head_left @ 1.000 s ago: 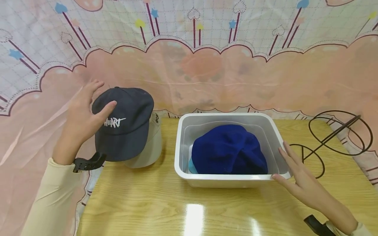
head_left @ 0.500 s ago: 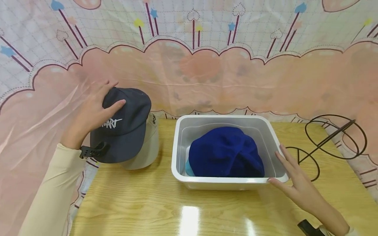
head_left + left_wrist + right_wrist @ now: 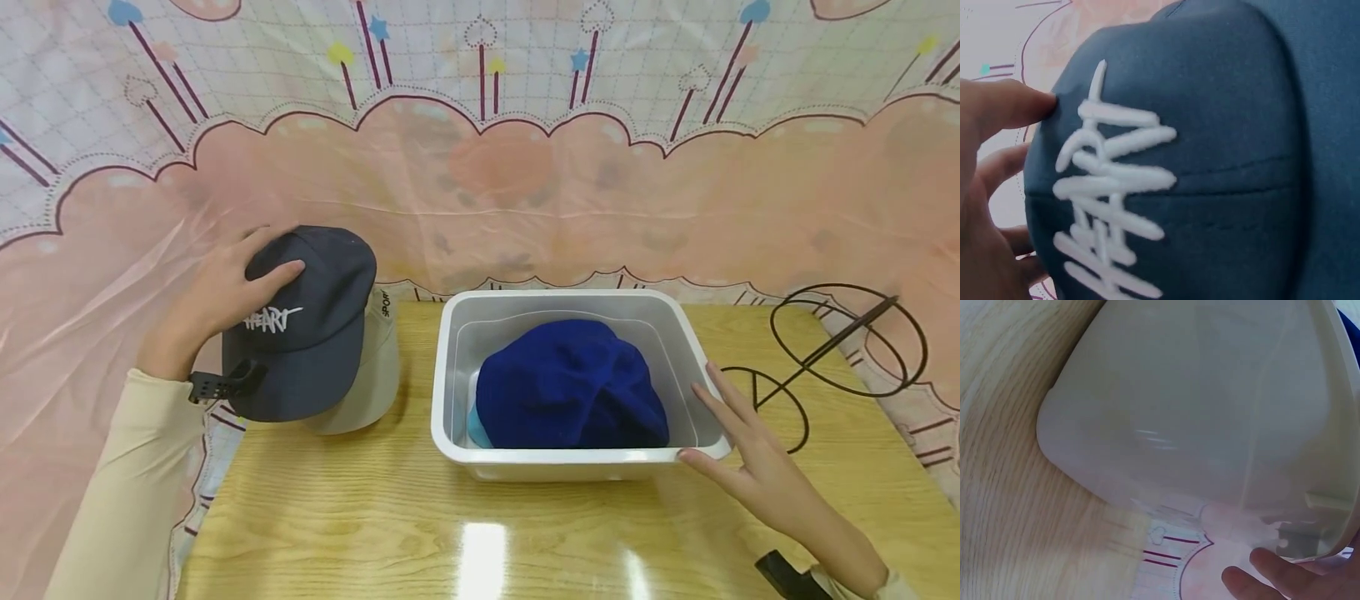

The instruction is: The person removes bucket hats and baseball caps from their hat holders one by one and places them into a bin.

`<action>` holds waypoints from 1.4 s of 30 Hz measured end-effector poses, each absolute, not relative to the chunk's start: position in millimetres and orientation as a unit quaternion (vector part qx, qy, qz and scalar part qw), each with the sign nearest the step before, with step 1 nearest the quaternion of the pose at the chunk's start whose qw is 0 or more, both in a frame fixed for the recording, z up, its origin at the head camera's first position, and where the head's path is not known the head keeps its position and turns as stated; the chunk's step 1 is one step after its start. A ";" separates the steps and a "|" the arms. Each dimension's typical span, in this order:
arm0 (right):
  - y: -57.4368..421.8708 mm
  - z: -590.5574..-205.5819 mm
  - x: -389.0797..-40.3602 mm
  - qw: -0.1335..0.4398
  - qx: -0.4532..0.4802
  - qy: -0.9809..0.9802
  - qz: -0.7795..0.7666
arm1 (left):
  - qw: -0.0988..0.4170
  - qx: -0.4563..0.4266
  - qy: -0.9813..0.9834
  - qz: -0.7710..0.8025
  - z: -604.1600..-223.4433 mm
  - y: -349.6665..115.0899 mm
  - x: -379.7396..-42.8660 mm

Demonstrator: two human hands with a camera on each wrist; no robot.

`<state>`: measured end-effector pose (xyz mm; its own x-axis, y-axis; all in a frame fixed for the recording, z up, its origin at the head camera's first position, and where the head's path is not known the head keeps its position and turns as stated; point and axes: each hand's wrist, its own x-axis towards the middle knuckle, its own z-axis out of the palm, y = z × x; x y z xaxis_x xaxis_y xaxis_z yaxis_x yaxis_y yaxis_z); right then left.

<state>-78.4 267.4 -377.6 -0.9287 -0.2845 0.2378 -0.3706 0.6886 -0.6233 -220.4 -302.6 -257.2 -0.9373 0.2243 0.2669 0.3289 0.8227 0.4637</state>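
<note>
A dark navy baseball cap (image 3: 311, 312) with white raised lettering on its front stands at the left, overlapping a beige cap (image 3: 382, 358) behind it. My left hand (image 3: 225, 287) grips the navy cap's crown, thumb over the front and fingers round the far top. In the left wrist view the thumb (image 3: 1016, 103) touches the crown's edge, with the other fingers partly hidden behind it. My right hand (image 3: 757, 462) rests at the near right corner of a white plastic bin (image 3: 555, 456), fingers extended along the side and thumb at the front rim. A royal blue cap (image 3: 570, 383) lies in the bin.
Something light blue (image 3: 476, 429) peeks out under the blue cap. A black wire stand with round loops (image 3: 825, 354) lies right of the bin on the wooden table (image 3: 360, 508). A printed pink and white cloth (image 3: 637, 208) hangs behind.
My left hand has come in from the left side of the navy cap and closed its thumb and fingers onto the crown. My right hand stays at the bin's corner; the view shifts slightly.
</note>
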 end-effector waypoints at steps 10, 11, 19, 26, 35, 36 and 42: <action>265.0 -379.4 -77.5 0.066 0.175 -0.916 0.356 | 0.162 -0.158 -0.939 -0.260 -265.2 -297.0 -221.6; 265.0 -379.2 -77.9 0.068 0.176 -0.915 0.356 | 0.174 -0.157 -0.935 -0.267 -266.6 -296.3 -221.3; 266.5 -379.2 -79.7 0.072 0.178 -0.912 0.362 | 0.289 -0.168 -0.896 -0.291 -270.5 -291.3 -216.9; 266.4 -379.5 -79.5 0.069 0.177 -0.911 0.367 | 0.242 -0.159 -0.937 -0.197 -267.1 -282.2 -205.5; 268.9 -380.3 -79.2 0.069 0.172 -0.910 0.371 | 0.333 -0.136 -0.914 -0.187 -267.8 -267.6 -209.4; 269.1 -380.7 -79.4 0.069 0.172 -0.910 0.371 | 0.343 -0.136 -0.910 -0.190 -268.4 -266.5 -209.6; 269.9 -382.5 -80.6 0.074 0.174 -0.907 0.375 | 0.386 -0.145 -0.884 -0.221 -273.1 -263.3 -211.3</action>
<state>-80.6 269.9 -382.5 -0.9282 -0.2602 0.2659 -0.3720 0.6575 -0.6552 -211.3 -263.3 -273.1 -0.6606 0.0864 0.7458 0.4267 0.8605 0.2783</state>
